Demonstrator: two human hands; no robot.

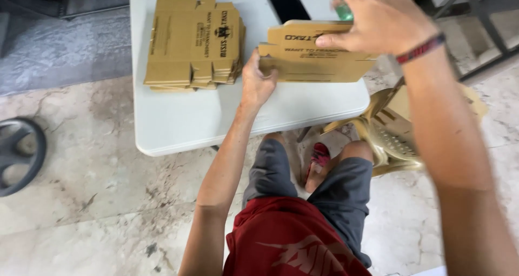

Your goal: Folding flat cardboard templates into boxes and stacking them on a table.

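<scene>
I hold a flat brown cardboard box blank (313,57) upright above the white table (178,124). My left hand (257,81) grips its lower left corner. My right hand (378,19) presses its fingers on the top right edge; a ring and a woven wristband show on that arm. A stack of several more flat cardboard blanks (194,41) lies on the table to the left of my left hand, not touched.
A black phone (286,1) lies at the table's far edge behind the held blank. A tan plastic chair (392,135) with cardboard on it stands at right. A dark wheel-like object (19,154) rests on the marble floor at left.
</scene>
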